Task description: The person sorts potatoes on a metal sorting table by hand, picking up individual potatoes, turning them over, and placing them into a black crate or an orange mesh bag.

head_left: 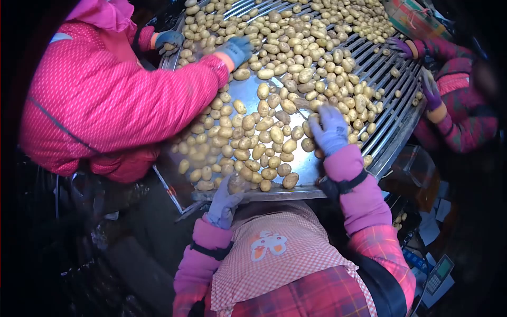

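Many potatoes (264,121) lie spread over a metal table (311,169). My left hand (224,203), in a pale purple glove, is at the table's near edge with its fingers around a brownish potato (238,184). Farther right and higher, my right hand (330,129), in the same kind of glove, reaches over the potatoes with its fingers apart, palm down. Its fingertips are close to the potatoes; nothing shows held in it.
At the left a person in a pink jacket (121,105) reaches over the potatoes with gloved hands. Another person's purple-gloved hands (430,90) are at the right, beside the metal bars (391,95). A box (414,18) stands at the back right; a calculator (439,274) lies lower right.
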`<state>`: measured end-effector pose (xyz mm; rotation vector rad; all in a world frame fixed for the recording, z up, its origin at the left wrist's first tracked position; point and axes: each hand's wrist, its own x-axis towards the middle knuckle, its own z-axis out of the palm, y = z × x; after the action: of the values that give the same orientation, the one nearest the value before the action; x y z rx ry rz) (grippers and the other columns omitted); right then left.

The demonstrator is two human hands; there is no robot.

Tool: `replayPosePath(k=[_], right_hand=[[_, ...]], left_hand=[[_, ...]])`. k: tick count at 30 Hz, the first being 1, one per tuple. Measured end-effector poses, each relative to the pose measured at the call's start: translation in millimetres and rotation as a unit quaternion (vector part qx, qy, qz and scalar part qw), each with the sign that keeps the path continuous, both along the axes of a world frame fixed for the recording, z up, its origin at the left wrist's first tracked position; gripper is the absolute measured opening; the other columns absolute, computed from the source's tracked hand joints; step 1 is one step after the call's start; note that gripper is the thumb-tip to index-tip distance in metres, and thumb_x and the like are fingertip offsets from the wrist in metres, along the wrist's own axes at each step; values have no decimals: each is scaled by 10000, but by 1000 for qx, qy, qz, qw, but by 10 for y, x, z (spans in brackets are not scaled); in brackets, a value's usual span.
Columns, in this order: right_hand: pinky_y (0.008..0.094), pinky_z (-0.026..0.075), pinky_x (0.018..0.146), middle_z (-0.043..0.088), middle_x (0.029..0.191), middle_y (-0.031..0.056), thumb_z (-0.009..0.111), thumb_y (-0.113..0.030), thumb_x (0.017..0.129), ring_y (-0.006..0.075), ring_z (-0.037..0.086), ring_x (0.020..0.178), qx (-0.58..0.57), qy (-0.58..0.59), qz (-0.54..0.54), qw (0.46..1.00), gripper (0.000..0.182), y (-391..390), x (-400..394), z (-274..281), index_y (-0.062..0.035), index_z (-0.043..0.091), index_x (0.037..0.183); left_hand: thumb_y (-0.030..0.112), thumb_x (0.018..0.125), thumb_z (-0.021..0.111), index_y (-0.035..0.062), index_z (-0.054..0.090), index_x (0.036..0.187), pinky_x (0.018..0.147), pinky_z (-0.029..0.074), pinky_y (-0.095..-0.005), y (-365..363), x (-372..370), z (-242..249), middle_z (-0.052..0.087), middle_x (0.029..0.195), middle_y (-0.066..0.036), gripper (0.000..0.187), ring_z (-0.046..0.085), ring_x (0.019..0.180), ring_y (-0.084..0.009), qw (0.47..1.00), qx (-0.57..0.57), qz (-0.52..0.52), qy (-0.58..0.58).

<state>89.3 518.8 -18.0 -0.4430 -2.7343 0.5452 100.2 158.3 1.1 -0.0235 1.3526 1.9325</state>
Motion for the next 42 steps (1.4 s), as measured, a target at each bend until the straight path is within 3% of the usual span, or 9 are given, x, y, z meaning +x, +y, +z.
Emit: replayPosePath(k=[5, 10, 13, 19, 27, 35, 37, 39, 42], right_hand=[[512, 310, 1036, 495, 1322, 164, 613, -364, 833, 372, 422, 1274, 147, 20, 12, 989, 424, 3, 18, -165, -127, 623, 1185], [494, 428, 939, 558, 1213, 204, 642, -264, 848, 409, 540, 1101, -6, -55, 247, 967, 369, -279, 436, 321, -75, 623, 1164], [461, 458, 914, 603, 1122, 210, 635, -218, 856, 393, 574, 1045, -159, -101, 215, 958, 325, -257, 327, 405, -38, 626, 1127], [508, 408, 983, 533, 1283, 234, 657, -338, 823, 426, 507, 1166, 48, 4, 138, 989, 492, -251, 78, -99, -50, 585, 1216], [515, 399, 992, 545, 1263, 204, 655, -300, 816, 416, 507, 1177, 30, 24, 375, 926, 466, -1638, 56, 166, -59, 591, 1209], [511, 374, 1027, 458, 1392, 195, 669, -337, 817, 391, 443, 1266, 162, -20, 548, 821, 657, -2815, -38, -213, -102, 454, 1392], [475, 373, 1055, 446, 1407, 184, 679, -333, 815, 365, 433, 1289, 120, -47, 559, 819, 702, -2942, -91, -406, -116, 414, 1429], [445, 374, 1073, 439, 1419, 171, 693, -318, 810, 353, 433, 1295, 194, -55, 517, 832, 735, -2942, -147, -588, -126, 386, 1450], [454, 386, 1057, 462, 1403, 162, 698, -299, 805, 350, 449, 1281, 225, -11, 545, 808, 774, -2842, -323, -812, -145, 342, 1474]], left_hand=[[147, 889, 566, 61, 259, 1471, 815, 545, -327, -57, 50, -35, 553, 1223, -155, 664, 637, 980, -215, 997, -64, 32, -29], [145, 884, 571, 84, 262, 1470, 724, 558, -308, -29, 78, -47, 576, 1203, -161, 666, 660, 897, -206, 992, -83, 62, -66], [150, 874, 592, 90, 259, 1472, 710, 561, -297, -40, 98, -69, 571, 1221, -158, 687, 663, 887, -203, 994, -80, 56, -54], [153, 859, 617, 63, 287, 1454, 686, 566, -284, -35, 90, -75, 564, 1203, -121, 685, 672, 870, -202, 994, -56, 65, -64], [142, 876, 629, 85, 365, 1427, 798, 535, -337, -757, 366, -21, 584, 1159, -96, 614, 630, 957, -194, 980, -35, 194, -34], [98, 832, 699, 221, 553, 1261, 679, 531, -349, -2398, 2473, -1296, 636, 1016, -8, 469, 659, 773, -186, 741, -76, 639, -193], [90, 820, 690, 205, 589, 1173, 596, 522, -338, -2582, 3436, -1971, 608, 921, -4, 385, 620, 664, -169, 721, 122, 650, -206], [79, 814, 664, 188, 597, 1058, 475, 460, -319, -2329, 3550, -1040, 575, 806, 10, 275, 563, 581, -145, 500, -38, 814, -294], [77, 824, 638, 199, 575, 1062, 453, 440, -319, -2075, 4589, -1785, 567, 751, 14, 275, 549, 552, -146, 466, 5, 828, -312]])
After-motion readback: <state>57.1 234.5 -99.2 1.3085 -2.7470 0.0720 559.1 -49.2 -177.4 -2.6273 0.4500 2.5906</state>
